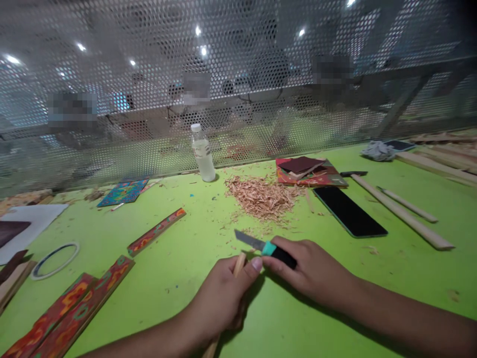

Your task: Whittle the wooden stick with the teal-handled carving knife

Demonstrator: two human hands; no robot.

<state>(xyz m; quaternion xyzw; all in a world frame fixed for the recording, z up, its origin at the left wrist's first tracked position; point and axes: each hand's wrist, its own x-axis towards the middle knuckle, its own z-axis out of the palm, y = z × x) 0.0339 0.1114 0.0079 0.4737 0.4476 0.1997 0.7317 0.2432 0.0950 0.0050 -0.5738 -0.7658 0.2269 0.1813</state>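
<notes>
Presently, we note L hand gripping stick (prob. light, stiff; hold below tip), R hand grasping knife.

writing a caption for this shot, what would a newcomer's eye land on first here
Probably the utility knife in the right hand, its blade angled out above the wooden stick in the left hand. Just beyond lies a heap of reddish wood shavings on the bright green table. Behind them, a capped plastic bottle stands near the perforated metal screen.
</notes>
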